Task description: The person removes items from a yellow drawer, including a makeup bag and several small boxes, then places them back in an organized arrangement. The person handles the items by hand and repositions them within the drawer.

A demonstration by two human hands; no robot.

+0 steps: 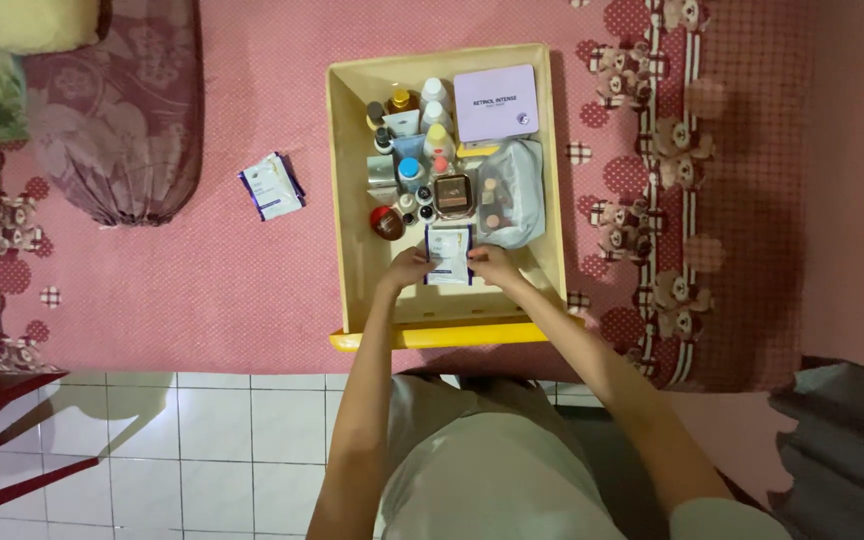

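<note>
Both hands, left hand (407,268) and right hand (492,264), fingers clamped on white-blue sachet (448,256) inside yellow tray (347,200), just below brown compact (452,194). Judgement: keep sachet flat, grip edges evenly, avoid nudging small bottles above.

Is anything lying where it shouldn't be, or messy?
One white and blue sachet lies alone on the pink bedcover, left of the yellow drawer that holds the other bottles and packets. The left hand and right hand hold a similar sachet inside the drawer. Nothing looks spilled.
</note>
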